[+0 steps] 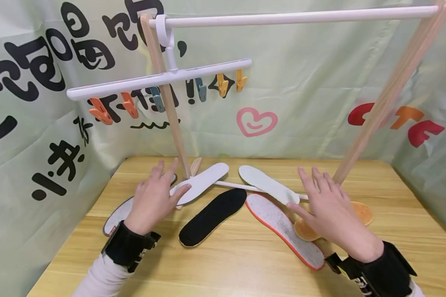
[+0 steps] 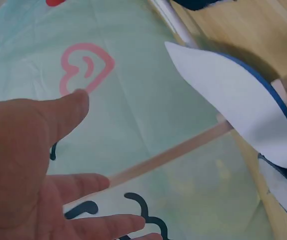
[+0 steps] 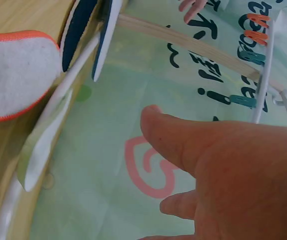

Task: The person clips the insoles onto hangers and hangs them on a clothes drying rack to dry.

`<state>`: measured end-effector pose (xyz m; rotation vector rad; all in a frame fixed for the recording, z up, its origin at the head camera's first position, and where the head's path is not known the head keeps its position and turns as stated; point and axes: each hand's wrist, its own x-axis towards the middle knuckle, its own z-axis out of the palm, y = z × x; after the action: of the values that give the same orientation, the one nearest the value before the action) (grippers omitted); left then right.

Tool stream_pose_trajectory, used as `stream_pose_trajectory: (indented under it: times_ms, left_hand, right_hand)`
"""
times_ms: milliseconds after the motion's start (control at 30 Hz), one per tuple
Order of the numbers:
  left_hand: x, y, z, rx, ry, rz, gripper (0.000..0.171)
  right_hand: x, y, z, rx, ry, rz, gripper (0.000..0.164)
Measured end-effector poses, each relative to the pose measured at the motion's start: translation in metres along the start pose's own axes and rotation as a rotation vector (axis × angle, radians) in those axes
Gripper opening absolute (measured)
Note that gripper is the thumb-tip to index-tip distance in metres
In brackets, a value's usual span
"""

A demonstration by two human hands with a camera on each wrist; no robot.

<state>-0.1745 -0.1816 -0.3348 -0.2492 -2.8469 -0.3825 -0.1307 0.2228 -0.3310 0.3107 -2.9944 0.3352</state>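
My left hand point(image 1: 152, 202) is held with fingers spread above a white insole point(image 1: 204, 181) and a grey insole point(image 1: 118, 216); the left wrist view shows it apart from the white insole point(image 2: 233, 95). My right hand point(image 1: 330, 214), fingers also extended, hovers over a tan insole point(image 1: 363, 212) and partly hides it. Near its thumb lie a pale greenish-white insole point(image 1: 269, 184) and a grey insole with an orange edge point(image 1: 278, 222). Between the hands is a black insole point(image 1: 212, 218). Neither hand holds anything.
A wooden rack with a white top rail point(image 1: 293, 17) stands on the table point(image 1: 193, 268). From the rail hangs a white hanger point(image 1: 204, 73) with orange clips point(image 1: 129, 105), blue clips point(image 1: 200, 89) and yellow clips point(image 1: 221, 84). A printed cloth point(image 1: 304, 90) forms the backdrop.
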Motion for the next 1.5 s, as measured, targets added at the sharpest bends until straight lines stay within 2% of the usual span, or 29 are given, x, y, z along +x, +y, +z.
stream_pose_trajectory:
  times_ms: [167,300,467,800,1067,1300,1500]
  left_hand:
    - [0.009,-0.011,-0.005,-0.043,0.068,0.009,0.076]
    - [0.018,-0.02,-0.011,-0.124,0.072,-0.002,0.074]
    - [0.03,-0.029,-0.018,-0.184,0.066,-0.036,0.073]
    - [0.055,-0.044,-0.027,-0.373,0.127,-0.07,0.061]
    - [0.071,-0.047,-0.026,-0.481,0.107,-0.083,0.06]
    - [0.08,-0.049,-0.022,-0.539,0.087,-0.089,0.058]
    - [0.088,-0.047,-0.018,-0.598,0.036,-0.08,0.058]
  right_hand:
    - [-0.008,0.006,-0.013,0.045,0.035,-0.008,0.091]
    - [-0.013,0.015,-0.023,0.068,0.083,-0.015,0.084]
    - [-0.016,0.029,-0.032,0.107,0.105,0.023,0.079]
    - [-0.019,0.057,-0.044,0.088,0.327,0.032,0.049]
    - [-0.018,0.073,-0.052,0.1,0.342,0.134,0.047]
    - [-0.01,0.082,-0.049,0.103,0.367,0.127,0.045]
    - [-0.004,0.087,-0.044,0.102,0.397,0.118,0.041]
